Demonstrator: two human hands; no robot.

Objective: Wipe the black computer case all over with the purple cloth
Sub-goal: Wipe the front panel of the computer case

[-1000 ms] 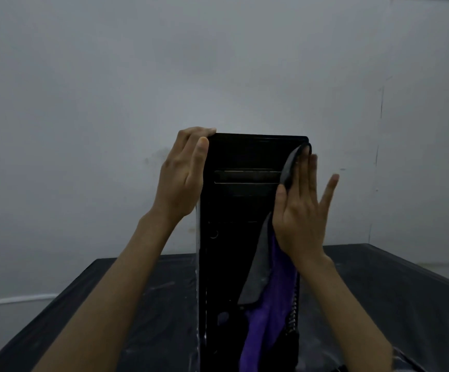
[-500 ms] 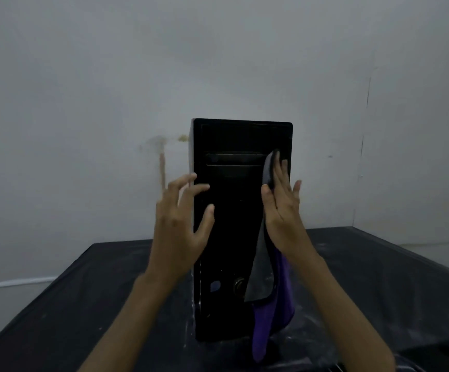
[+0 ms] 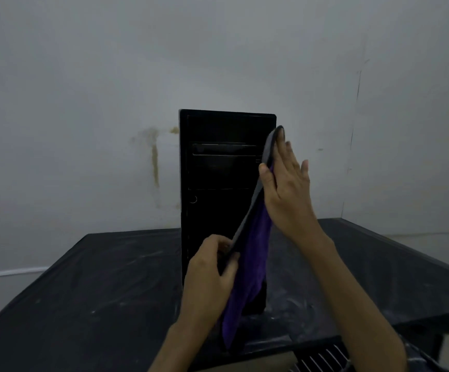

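The black computer case (image 3: 218,173) stands upright on the dark table, its front panel facing me. The purple cloth (image 3: 248,261) with a grey edge hangs down the case's right front edge. My right hand (image 3: 285,183) lies flat with straight fingers and presses the cloth's upper end against the case's top right corner. Lower down, my left hand (image 3: 212,267) pinches the grey edge of the cloth between thumb and fingers in front of the case.
The table (image 3: 97,277) is covered in black sheeting with pale dusty smears. A stained grey wall (image 3: 153,157) rises right behind the case. A black slatted object (image 3: 317,355) shows below the table's near edge.
My left hand dropped from beside the case's left edge and took hold of the cloth's lower edge. My right hand slid the cloth up toward the top right corner. The camera pulled back.
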